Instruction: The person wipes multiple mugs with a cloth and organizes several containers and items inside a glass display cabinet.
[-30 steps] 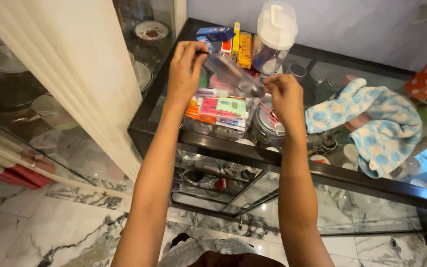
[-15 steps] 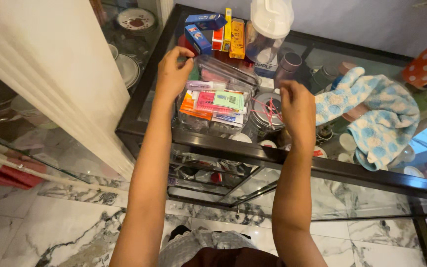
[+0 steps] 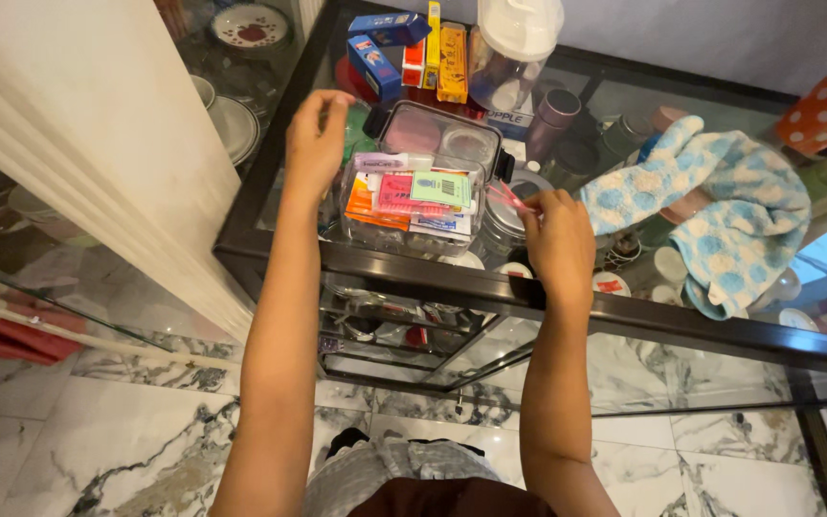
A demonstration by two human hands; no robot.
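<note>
Glass is forming the top of a black-framed cabinet [image 3: 567,311] that is standing on a white marble floor [image 3: 126,440] veined in grey, with a pale wall behind it and a white ribbed curtain [image 3: 88,134] hanging at the left. Crockery is showing dimly through the glass on the shelves below.

On the glass top, a clear plastic box [image 3: 418,187] is sitting with its lid lying on it; inside, flat packets in orange, pink, green and white are stacked against the near wall. Behind the box, small cartons are standing in a row (two blue, one red, two yellow) [image 3: 413,48], and beside them a clear jug with a white lid [image 3: 514,48] is rising, its top cut off by the frame. A blue and white dotted cloth [image 3: 720,211] is lying bunched at the right, and an orange dotted thing is cut off at the right edge.

The left hand [image 3: 313,144] is hovering at the far left corner of the box, its fingers loosely curled and holding nothing that I can make out. The right hand [image 3: 557,239] is resting at the box's near right corner, its fingers pinched on thin red bands [image 3: 507,196] lying over a round tin; whether it is also touching the box is hard to tell.
</note>
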